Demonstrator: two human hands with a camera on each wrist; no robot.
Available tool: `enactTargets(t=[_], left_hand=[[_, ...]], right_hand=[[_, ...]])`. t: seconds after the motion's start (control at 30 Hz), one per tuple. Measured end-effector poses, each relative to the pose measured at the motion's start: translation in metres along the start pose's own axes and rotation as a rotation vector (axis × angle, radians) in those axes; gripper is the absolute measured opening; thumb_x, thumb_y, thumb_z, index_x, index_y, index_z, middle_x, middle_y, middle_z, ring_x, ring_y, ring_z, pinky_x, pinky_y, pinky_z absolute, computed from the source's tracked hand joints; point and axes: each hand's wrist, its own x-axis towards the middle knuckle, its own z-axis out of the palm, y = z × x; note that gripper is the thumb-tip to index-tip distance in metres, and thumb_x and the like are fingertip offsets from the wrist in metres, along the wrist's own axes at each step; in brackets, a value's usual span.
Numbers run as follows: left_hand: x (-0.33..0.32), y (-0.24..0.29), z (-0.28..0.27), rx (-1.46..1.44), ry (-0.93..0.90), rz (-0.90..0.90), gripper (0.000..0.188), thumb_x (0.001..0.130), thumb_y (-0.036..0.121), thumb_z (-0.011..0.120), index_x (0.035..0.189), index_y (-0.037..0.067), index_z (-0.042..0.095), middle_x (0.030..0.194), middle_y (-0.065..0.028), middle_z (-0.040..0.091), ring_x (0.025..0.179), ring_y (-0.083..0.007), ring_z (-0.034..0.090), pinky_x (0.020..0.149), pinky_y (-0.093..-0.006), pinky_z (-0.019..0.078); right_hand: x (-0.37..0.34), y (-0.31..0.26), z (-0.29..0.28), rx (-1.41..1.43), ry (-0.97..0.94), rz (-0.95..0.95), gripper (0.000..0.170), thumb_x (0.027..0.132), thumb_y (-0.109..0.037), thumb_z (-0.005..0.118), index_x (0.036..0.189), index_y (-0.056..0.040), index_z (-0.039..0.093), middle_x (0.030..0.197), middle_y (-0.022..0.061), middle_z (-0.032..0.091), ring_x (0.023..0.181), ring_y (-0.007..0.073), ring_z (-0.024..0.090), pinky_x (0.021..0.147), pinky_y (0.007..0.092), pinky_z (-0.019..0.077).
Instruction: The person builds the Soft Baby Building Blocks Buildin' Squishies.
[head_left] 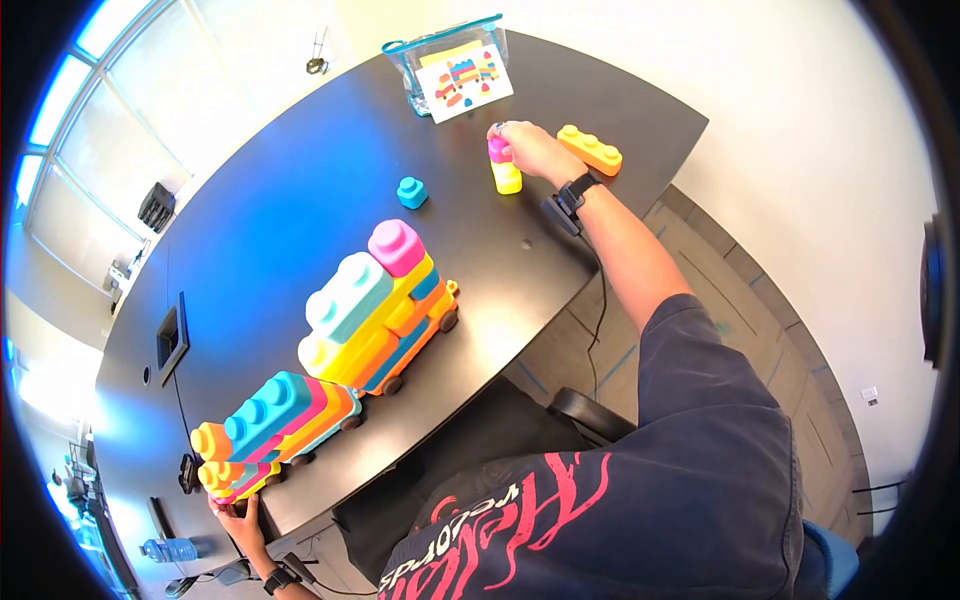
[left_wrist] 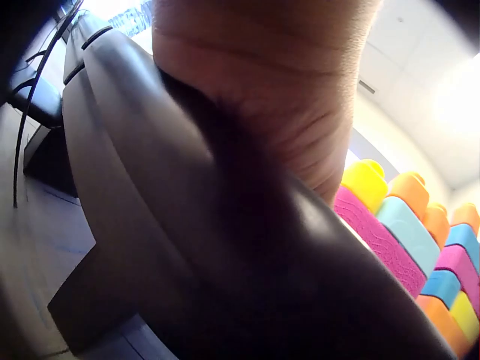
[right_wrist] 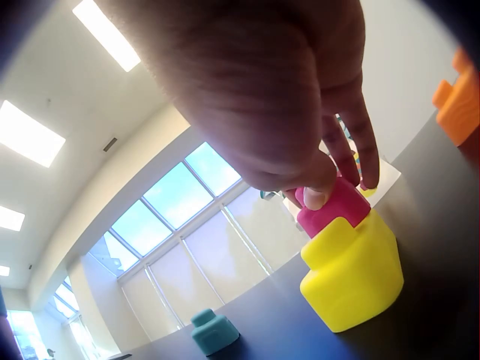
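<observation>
My right hand [head_left: 530, 148] pinches a pink block [right_wrist: 335, 206] at the far side of the table, thumb on its near side. A yellow block [right_wrist: 352, 270] stands right in front of the pink one. At the table's near left edge, my left hand [head_left: 240, 525] grips the low end of a block train, thumb and fingers to either side; its fingertips are partly hidden. The train has a front section [head_left: 270, 420] of teal, orange, pink and yellow blocks. Behind it is a taller wheeled section [head_left: 385, 310] topped by pale blue and pink blocks.
A small teal block [head_left: 411, 192] lies mid-table, and a long orange block [head_left: 590, 150] lies beyond my right wrist. A clear zip bag [head_left: 400, 75] with a picture card [head_left: 465, 85] stands at the back. A water bottle [head_left: 168, 550] is at the lower left.
</observation>
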Motion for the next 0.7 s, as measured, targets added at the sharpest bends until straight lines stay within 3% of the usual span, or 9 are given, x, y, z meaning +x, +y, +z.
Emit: enactTargets(t=[0.17, 0.23, 0.27, 0.33, 0.37, 0.4, 0.5, 0.6, 0.7], left_hand=[[-0.002, 0.01, 0.005, 0.002, 0.012, 0.022, 0.101, 0.083, -0.002, 0.086, 0.163, 0.0, 0.024, 0.158, -0.0182, 0.043, 0.145, -0.0277, 0.046, 0.124, -0.0403, 0.0342], [-0.004, 0.017, 0.008, 0.024, 0.009, 0.047, 0.099, 0.084, -0.003, 0.084, 0.163, -0.001, 0.024, 0.157, -0.0178, 0.044, 0.145, -0.0269, 0.046, 0.124, -0.0396, 0.0338], [-0.005, 0.02, 0.008, 0.05, 0.002, 0.069, 0.096, 0.086, -0.004, 0.082, 0.163, -0.001, 0.024, 0.156, -0.0175, 0.044, 0.145, -0.0262, 0.045, 0.124, -0.0389, 0.0335], [-0.005, 0.015, 0.01, 0.043, 0.035, 0.071, 0.096, 0.085, -0.004, 0.083, 0.162, -0.001, 0.025, 0.155, -0.0173, 0.045, 0.143, -0.0266, 0.047, 0.123, -0.039, 0.0342], [-0.006, 0.017, 0.011, 0.048, 0.032, 0.062, 0.095, 0.085, -0.004, 0.083, 0.162, -0.001, 0.027, 0.153, -0.0174, 0.047, 0.141, -0.0264, 0.048, 0.121, -0.039, 0.0356], [-0.006, 0.019, 0.012, 0.061, 0.035, 0.076, 0.093, 0.085, -0.003, 0.083, 0.161, -0.001, 0.028, 0.151, -0.0169, 0.049, 0.138, -0.0264, 0.051, 0.119, -0.0389, 0.0375], [-0.004, 0.017, 0.01, 0.068, 0.006, 0.067, 0.094, 0.086, -0.002, 0.083, 0.161, -0.001, 0.027, 0.151, -0.0167, 0.049, 0.137, -0.0269, 0.052, 0.118, -0.0388, 0.0388], [-0.004, 0.025, 0.014, 0.03, 0.005, 0.094, 0.096, 0.086, -0.002, 0.082, 0.163, 0.001, 0.025, 0.154, -0.0175, 0.048, 0.138, -0.0278, 0.052, 0.119, -0.0389, 0.039], [-0.006, 0.026, 0.016, 0.031, 0.009, 0.151, 0.1, 0.086, -0.003, 0.082, 0.165, 0.004, 0.021, 0.158, -0.0193, 0.043, 0.143, -0.0285, 0.048, 0.121, -0.0399, 0.0368]], right_hand=[[-0.005, -0.01, 0.0, -0.002, -0.09, 0.101, 0.029, 0.094, 0.002, 0.059, 0.122, -0.0015, 0.068, 0.121, 0.0172, 0.074, 0.111, 0.0364, 0.071, 0.094, 0.0433, 0.0574], [-0.007, -0.004, 0.019, 0.096, 0.185, 0.053, 0.037, 0.099, -0.012, 0.059, 0.134, -0.0032, 0.063, 0.131, 0.0209, 0.069, 0.115, 0.0373, 0.07, 0.098, 0.0438, 0.0566], [-0.008, -0.009, 0.018, 0.081, 0.124, 0.39, 0.057, 0.099, -0.031, 0.063, 0.146, -0.0019, 0.053, 0.139, 0.0271, 0.063, 0.119, 0.0387, 0.069, 0.1, 0.0451, 0.0562], [-0.022, -0.03, 0.018, 0.026, 0.167, 0.535, 0.08, 0.092, -0.046, 0.07, 0.152, -0.0002, 0.044, 0.13, 0.0301, 0.067, 0.115, 0.0407, 0.071, 0.097, 0.0465, 0.0583], [-0.027, -0.044, 0.013, 0.001, 0.091, 0.598, 0.077, 0.084, -0.047, 0.079, 0.139, 0.0023, 0.057, 0.118, 0.0255, 0.073, 0.109, 0.0397, 0.073, 0.093, 0.0468, 0.06], [-0.028, -0.043, 0.016, 0.0, 0.084, 0.598, 0.077, 0.084, -0.047, 0.079, 0.139, 0.0023, 0.057, 0.118, 0.0255, 0.073, 0.109, 0.0397, 0.073, 0.093, 0.0468, 0.06], [-0.035, -0.034, 0.019, -0.138, 0.122, 0.476, 0.048, 0.075, -0.036, 0.087, 0.104, -0.0009, 0.072, 0.102, 0.0218, 0.077, 0.099, 0.038, 0.076, 0.089, 0.0463, 0.0614], [-0.045, -0.013, 0.003, -0.168, 0.18, 0.536, 0.044, 0.076, -0.03, 0.087, 0.105, -0.0014, 0.072, 0.101, 0.0216, 0.077, 0.097, 0.0374, 0.075, 0.085, 0.047, 0.0608], [-0.062, 0.018, 0.001, -0.12, 0.141, 0.521, 0.044, 0.079, -0.024, 0.086, 0.112, 0.0017, 0.072, 0.102, 0.0233, 0.077, 0.1, 0.0371, 0.075, 0.089, 0.0454, 0.0587]])
